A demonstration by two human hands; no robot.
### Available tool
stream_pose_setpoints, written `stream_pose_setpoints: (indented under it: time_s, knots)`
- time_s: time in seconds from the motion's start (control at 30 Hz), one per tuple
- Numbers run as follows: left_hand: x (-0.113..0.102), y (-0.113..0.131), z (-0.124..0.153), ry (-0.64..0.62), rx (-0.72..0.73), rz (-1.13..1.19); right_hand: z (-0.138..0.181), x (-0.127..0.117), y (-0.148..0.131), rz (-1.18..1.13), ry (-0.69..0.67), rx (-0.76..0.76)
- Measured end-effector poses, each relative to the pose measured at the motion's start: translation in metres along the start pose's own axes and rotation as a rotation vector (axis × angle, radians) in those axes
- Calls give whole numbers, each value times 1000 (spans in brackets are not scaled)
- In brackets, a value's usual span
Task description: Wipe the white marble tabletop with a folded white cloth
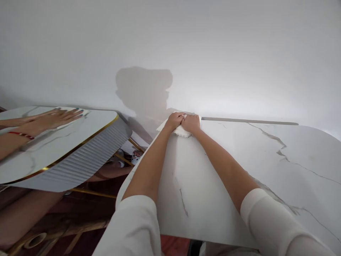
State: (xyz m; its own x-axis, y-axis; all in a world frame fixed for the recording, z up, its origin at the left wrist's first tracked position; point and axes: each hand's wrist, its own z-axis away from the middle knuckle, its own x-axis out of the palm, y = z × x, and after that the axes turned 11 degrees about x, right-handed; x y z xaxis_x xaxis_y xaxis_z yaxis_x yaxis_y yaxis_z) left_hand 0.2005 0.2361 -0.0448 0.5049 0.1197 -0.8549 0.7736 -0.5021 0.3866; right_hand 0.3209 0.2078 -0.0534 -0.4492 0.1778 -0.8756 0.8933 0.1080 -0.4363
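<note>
Both my arms reach far across a white marble table to its back-left corner by the wall. My left hand and my right hand lie side by side on a white cloth, fingers curled down and pressing on it. The cloth lies flat at the table's far edge, and parts of it stick out to the left and beneath my hands. White sleeves cover my upper arms.
A smaller white marble table with gold trim and a ribbed side stands at the left. Another person's hand with painted nails rests on a white cloth there, a red band on the wrist. A plain white wall rises behind both tables.
</note>
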Motion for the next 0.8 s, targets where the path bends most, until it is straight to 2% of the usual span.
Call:
stream_pose_setpoints:
  time_s: [0.1,0.2,0.33,0.43,0.6,0.8]
  knots:
    - [-1,-3,-9,-62,-24,-5,-6,0,-1,15,-20,17]
    - [-2,-2,-6,-45,2,-5,-3,1,-3,36,-6,10]
    - [-3,1,8,-11,20,12,11,2,-6,48,80,10]
    - [-6,3,24,-23,4,21,29,2,-12,38,40,8]
    - [-20,7,68,-70,47,-49,77,-2,-31,-22,35,-28]
    - [-40,18,147,-110,107,-117,157,-14,-59,-113,-4,-48]
